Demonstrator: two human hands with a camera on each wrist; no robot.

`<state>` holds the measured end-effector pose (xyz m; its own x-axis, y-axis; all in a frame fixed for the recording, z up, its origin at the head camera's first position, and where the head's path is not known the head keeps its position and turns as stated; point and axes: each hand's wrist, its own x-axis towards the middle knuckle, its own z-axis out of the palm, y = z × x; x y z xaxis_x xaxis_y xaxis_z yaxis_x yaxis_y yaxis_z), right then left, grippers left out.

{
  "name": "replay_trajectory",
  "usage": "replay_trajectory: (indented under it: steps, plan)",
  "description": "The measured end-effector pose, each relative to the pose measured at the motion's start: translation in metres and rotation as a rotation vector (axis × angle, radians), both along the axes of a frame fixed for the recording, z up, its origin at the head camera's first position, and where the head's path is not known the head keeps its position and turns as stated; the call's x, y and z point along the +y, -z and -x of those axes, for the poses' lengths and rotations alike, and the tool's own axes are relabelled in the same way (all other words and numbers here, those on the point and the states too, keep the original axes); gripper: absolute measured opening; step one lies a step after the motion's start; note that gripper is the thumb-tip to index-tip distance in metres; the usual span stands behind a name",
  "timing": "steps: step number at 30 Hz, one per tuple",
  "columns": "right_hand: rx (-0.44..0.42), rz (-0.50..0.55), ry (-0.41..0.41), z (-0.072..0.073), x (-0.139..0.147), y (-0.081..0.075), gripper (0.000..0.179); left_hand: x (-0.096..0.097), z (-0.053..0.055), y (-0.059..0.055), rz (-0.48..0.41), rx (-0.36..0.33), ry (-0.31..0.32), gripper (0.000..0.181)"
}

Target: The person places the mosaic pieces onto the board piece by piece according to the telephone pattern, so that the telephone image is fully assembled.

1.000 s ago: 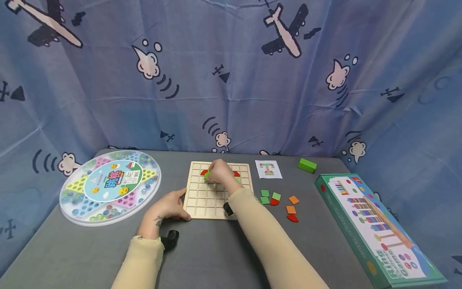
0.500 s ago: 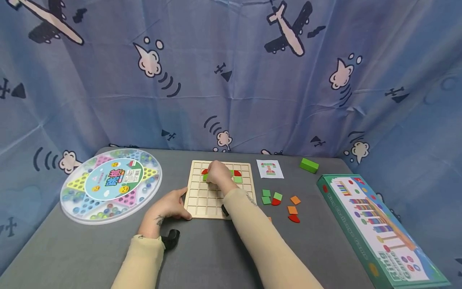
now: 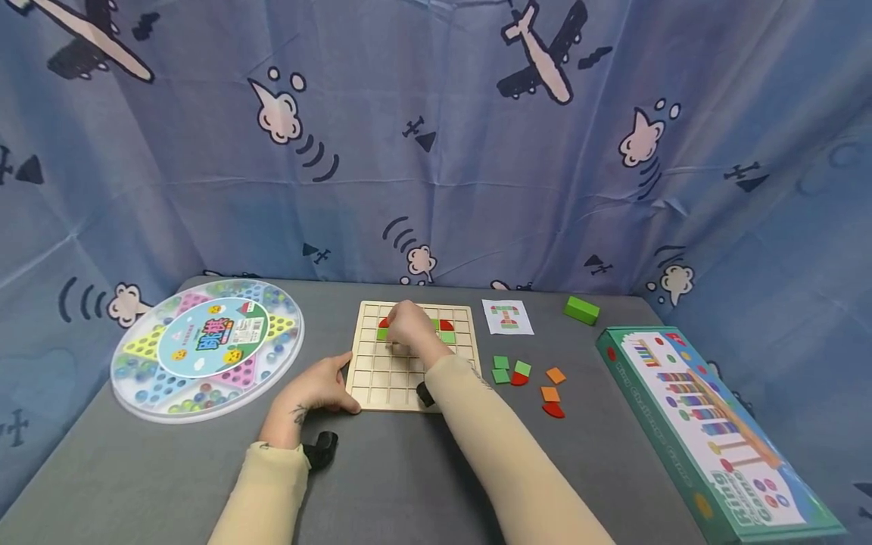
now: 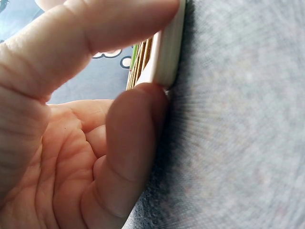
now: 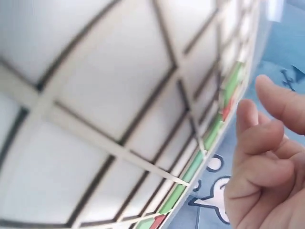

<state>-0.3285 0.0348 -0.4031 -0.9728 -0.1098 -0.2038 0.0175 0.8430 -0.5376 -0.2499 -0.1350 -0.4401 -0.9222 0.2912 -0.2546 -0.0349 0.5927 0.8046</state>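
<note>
A pale wooden grid board [image 3: 371,378] lies on the grey table. My left hand [image 3: 320,386] holds its near left corner, thumb at the front edge and index finger at the left edge. Over the board's far rows is my right hand [image 3: 412,329], fingers bent; in the right wrist view the thumb stands apart from the fingertips with nothing visible between. Just left of it sit a red quarter-round tile [image 3: 384,323] and a green square tile [image 3: 381,334]. To its right are another red tile [image 3: 446,325] and green tile [image 3: 447,337]. The hand hides the cells between.
Loose green tiles [image 3: 500,376], a red tile [image 3: 553,410] and orange tiles [image 3: 549,394] lie right of the board. Beyond are a pattern card [image 3: 507,317] and green block [image 3: 581,310]. A marble board game [image 3: 207,348] lies left, a game box [image 3: 715,431] right.
The green tile at the right hand's fingertips has come to lie flat in the board beneath the left red tile. The right hand has shifted slightly off it; the left hand stays put.
</note>
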Motion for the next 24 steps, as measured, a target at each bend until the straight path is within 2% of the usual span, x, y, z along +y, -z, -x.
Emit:
replay_trajectory:
  steps: [7,10,15,21,24]
  plan:
    - [-0.036,0.477,0.055,-0.017,0.037,-0.023,0.038,-0.001,0.001,0.001,0.003,-0.005,0.012,0.105]
    - [-0.02,0.591,0.083,-0.03,0.059,-0.036,0.036,-0.001,0.0,0.001,0.008,0.009,0.019,0.105]
    - [0.014,0.643,0.111,-0.059,0.098,-0.046,0.035,-0.001,-0.001,0.002,0.005,0.015,0.024,0.105]
    - [-0.011,0.661,0.128,-0.089,0.14,-0.034,0.035,-0.001,-0.001,0.001,0.007,0.012,0.024,0.105]
    - [-0.019,0.685,0.165,-0.1,0.155,-0.03,0.034,-0.001,-0.001,0.0,0.017,0.013,0.023,0.105]
